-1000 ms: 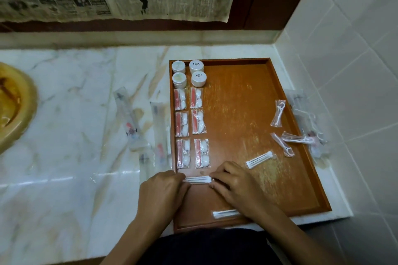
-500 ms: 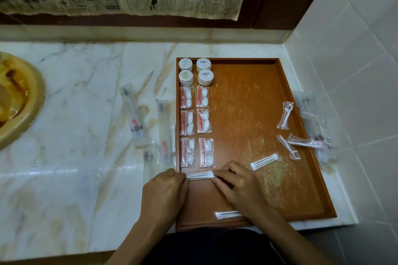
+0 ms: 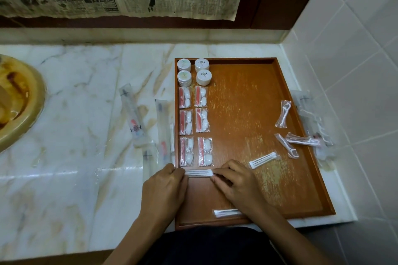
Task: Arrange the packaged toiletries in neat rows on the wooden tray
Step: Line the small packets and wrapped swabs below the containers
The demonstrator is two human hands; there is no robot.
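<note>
The wooden tray (image 3: 254, 103) lies on the marble counter. Along its left side stand round white soap packs (image 3: 194, 71) in two columns, with red-and-white sachets (image 3: 195, 128) in two columns below them. A cotton swab pack (image 3: 198, 173) lies crosswise under the sachets; my left hand (image 3: 164, 191) pinches its left end and my right hand (image 3: 237, 183) pinches its right end. A second swab pack (image 3: 263, 160) lies tilted to the right, a third (image 3: 227, 213) near the tray's front edge, partly under my right wrist. Floss picks in wrappers (image 3: 290, 131) lie scattered at the tray's right.
Long clear toothbrush packs (image 3: 133, 118) lie on the marble left of the tray. More clear packs (image 3: 312, 122) are heaped between the tray and the tiled wall. A yellow basin (image 3: 19, 101) sits at far left. Newspaper covers the back wall.
Both hands stay on the ends of the swab pack, which sits in about the same spot below the sachets. The view has shifted slightly.
</note>
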